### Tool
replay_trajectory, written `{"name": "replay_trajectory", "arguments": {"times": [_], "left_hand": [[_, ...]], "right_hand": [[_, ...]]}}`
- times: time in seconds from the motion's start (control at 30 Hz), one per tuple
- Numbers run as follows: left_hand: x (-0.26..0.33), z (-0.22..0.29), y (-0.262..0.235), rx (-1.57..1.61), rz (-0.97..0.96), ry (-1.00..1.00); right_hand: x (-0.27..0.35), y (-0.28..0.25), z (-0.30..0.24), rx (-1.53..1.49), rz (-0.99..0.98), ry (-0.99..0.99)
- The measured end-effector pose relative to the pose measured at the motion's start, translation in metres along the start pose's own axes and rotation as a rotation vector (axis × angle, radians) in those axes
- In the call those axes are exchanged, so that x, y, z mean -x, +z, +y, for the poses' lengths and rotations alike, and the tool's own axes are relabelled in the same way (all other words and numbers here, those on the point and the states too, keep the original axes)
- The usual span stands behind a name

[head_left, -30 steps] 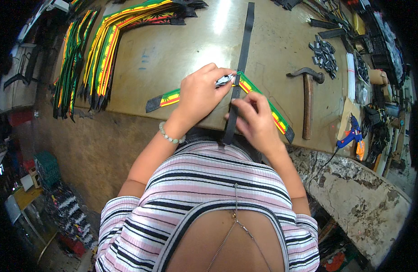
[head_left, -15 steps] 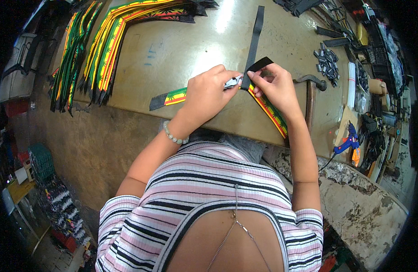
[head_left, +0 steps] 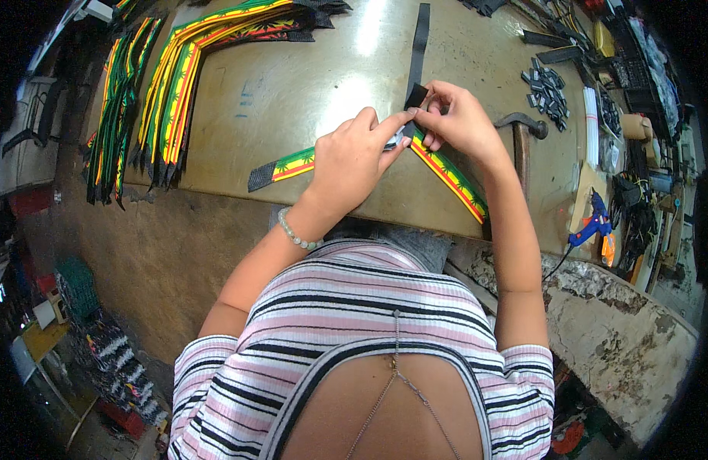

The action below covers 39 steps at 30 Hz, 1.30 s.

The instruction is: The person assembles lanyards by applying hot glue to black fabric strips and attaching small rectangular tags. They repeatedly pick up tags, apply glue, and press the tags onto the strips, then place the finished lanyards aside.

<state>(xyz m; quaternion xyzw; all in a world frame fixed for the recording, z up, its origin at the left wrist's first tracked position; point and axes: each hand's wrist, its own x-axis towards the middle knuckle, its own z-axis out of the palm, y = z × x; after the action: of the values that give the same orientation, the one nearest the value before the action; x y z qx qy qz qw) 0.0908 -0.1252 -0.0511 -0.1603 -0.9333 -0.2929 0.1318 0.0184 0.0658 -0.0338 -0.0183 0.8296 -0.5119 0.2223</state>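
Observation:
A patterned strap in red, yellow and green with dark leaf shapes bends under my hands. One arm runs left to a black mesh end. My left hand is closed over the bend, a small shiny pale thing between its thumb and fingers; its kind is mostly hidden. The thumb and fingers of my right hand pinch together at the base of a short black flap. Beyond them a long black strap lies away across the table. The fingertips of both hands meet at the join.
Stacks of similar patterned straps lie at the far left. Right of my hands is a metal clamp. Further right are a pile of small black pieces, white sticks and a blue glue gun near the table edge.
My right fingers have moved left against the left fingertips. The black flap, earlier held out to the right, now lies closer to the long black strap.

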Motion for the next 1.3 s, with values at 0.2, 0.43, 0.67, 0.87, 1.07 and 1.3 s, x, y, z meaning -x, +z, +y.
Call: {"name": "replay_trajectory", "arguments": {"times": [0.2, 0.43, 0.67, 0.87, 1.07, 1.3], "left_hand": [[-0.001, 0.001, -0.002, -0.096, -0.064, 0.058], [-0.003, -0.001, -0.012, -0.051, -0.162, 0.102], [-0.009, -0.019, -0.022, 0.291, -0.21, -0.008], [-0.002, -0.016, -0.013, 0.207, -0.115, 0.018], [-0.002, -0.017, -0.012, 0.208, -0.09, 0.046], [-0.003, -0.018, -0.009, 0.342, -0.006, 0.049]], "right_hand": [[0.013, 0.007, -0.002, 0.372, 0.494, -0.364], [0.081, 0.053, 0.021, 0.566, 0.346, -0.657], [0.086, 0.072, 0.029, 0.97, 0.42, -0.597], [0.088, 0.07, -0.001, 0.947, 0.334, -0.476], [0.095, -0.013, 0.05, 0.479, 0.924, -0.346], [0.12, -0.027, 0.029, 0.443, 0.866, 0.265]]}}
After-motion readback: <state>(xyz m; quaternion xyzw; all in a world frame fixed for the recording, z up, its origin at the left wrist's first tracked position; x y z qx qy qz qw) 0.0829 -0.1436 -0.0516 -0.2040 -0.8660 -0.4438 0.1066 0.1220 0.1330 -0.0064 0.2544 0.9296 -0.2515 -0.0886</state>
